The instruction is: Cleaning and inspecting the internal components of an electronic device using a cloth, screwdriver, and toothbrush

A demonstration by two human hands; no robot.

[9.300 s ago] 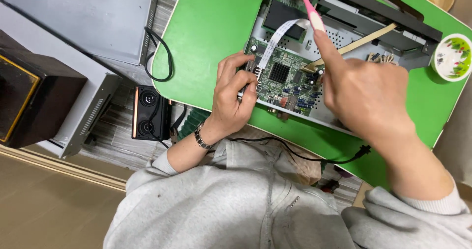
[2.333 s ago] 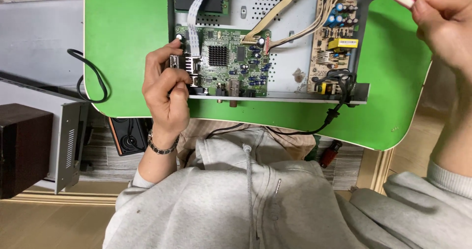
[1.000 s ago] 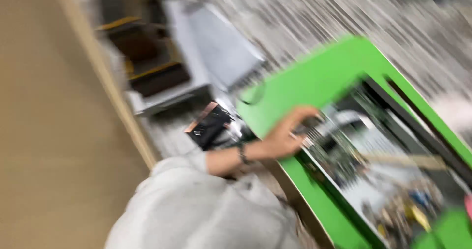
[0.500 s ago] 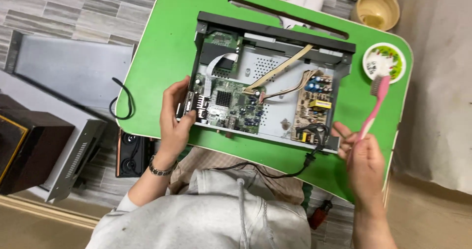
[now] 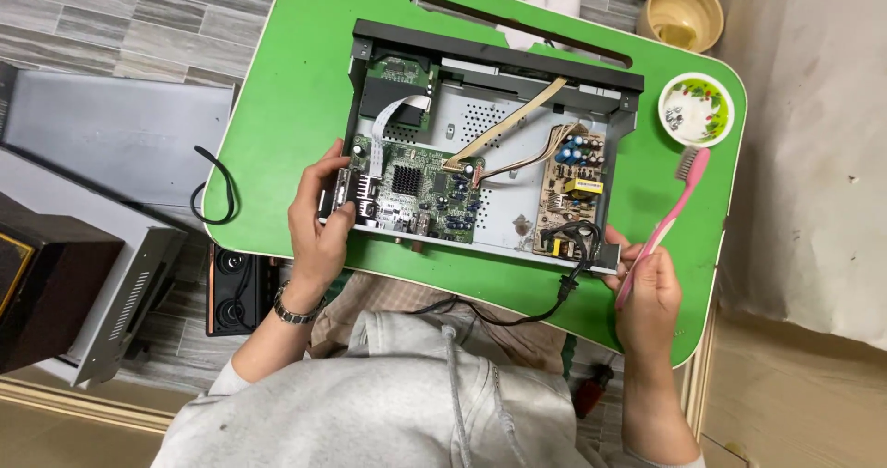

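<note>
Nearest, the left hand (image 5: 319, 218) has its grip closed on the left edge of the opened metal chassis (image 5: 490, 145) on the green counter (image 5: 286, 89). The right hand (image 5: 651, 288), at the chassis's right corner, has its grip closed around a pink toothbrush (image 5: 670, 214), bristles off the boards. The cover is already off; the green circuit board (image 5: 420, 191) is still mounted and cabled. Beyond the chassis's right end sits a small dish (image 5: 696, 109).

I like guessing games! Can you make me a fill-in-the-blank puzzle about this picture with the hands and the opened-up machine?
1. The right hand holds a pink ____.
2. The open metal case lies on a small table whose colour is ____.
3. The left hand grips the case beside the ____ circuit board.
4. The little round dish sits near the brush's ____ end.

Missing words: toothbrush; green; green; bristle
</note>
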